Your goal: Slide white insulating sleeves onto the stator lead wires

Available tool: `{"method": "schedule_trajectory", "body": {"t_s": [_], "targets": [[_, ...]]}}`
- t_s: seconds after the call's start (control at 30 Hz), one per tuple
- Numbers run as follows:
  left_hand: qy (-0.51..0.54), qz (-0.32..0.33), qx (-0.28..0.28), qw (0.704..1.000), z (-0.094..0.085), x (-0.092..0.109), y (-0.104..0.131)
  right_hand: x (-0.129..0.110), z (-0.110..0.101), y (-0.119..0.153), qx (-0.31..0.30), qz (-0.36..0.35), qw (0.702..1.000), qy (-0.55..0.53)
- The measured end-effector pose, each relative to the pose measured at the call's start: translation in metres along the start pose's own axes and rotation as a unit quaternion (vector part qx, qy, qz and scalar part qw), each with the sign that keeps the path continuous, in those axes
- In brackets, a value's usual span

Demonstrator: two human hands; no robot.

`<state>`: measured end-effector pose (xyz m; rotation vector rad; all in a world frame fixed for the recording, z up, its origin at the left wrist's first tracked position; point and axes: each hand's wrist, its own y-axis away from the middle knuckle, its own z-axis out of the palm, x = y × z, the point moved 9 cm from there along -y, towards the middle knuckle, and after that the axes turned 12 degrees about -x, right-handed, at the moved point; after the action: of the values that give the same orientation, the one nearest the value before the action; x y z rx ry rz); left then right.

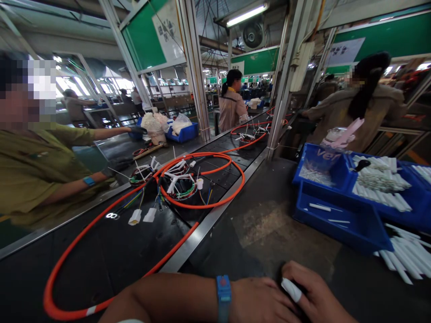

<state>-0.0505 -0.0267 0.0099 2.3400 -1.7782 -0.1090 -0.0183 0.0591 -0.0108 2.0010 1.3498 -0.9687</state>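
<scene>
My left hand [261,300], with a blue band [223,289] on its wrist, lies low on the dark worktop [266,224], its fingers partly cut off by the lower edge of the view. Against its fingertips rests my right hand [311,287], curled, with a white wrap [291,290] around one finger or thumb. Whether either hand holds anything is hidden. Left of the hands, an orange cable [72,251] loops over the dark conveyor. Wire rings [182,186] with white ties and white connectors [135,217] lie within its coils.
Blue bins [340,220] with white tubes stand at the right, more white tubes [404,255] beside them. A metal post [283,85] rises from the conveyor edge. A person in olive [43,166] reaches in from the left. Other people [232,107] sit farther back.
</scene>
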Motion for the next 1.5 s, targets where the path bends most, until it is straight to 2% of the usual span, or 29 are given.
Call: {"method": "schedule_trajectory", "body": {"t_s": [0.27, 0.47, 0.63, 1.0, 1.3, 1.5], "targets": [[-0.030, 0.004, 0.024, 0.999, 0.001, -0.001, 0.000, 0.000, -0.002, -0.001, 0.005, -0.008, 1.000, 0.000], [-0.037, -0.001, 0.011, 0.999, 0.000, -0.001, -0.002, -0.002, -0.003, -0.002, 0.010, -0.011, 1.000, 0.008], [-0.040, 0.006, 0.028, 0.999, -0.008, 0.000, -0.001, -0.003, -0.005, -0.002, 0.009, -0.005, 1.000, 0.002], [-0.040, -0.002, 0.032, 0.999, -0.006, -0.002, -0.002, 0.001, -0.005, -0.003, -0.003, -0.003, 1.000, 0.011], [0.045, 0.050, 0.023, 0.998, 0.004, -0.003, -0.008, 0.001, -0.002, -0.001, -0.005, 0.002, 1.000, 0.008], [0.099, 0.032, -0.003, 0.995, -0.002, -0.002, -0.008, 0.007, 0.001, 0.002, -0.002, -0.007, 1.000, 0.009]]}}
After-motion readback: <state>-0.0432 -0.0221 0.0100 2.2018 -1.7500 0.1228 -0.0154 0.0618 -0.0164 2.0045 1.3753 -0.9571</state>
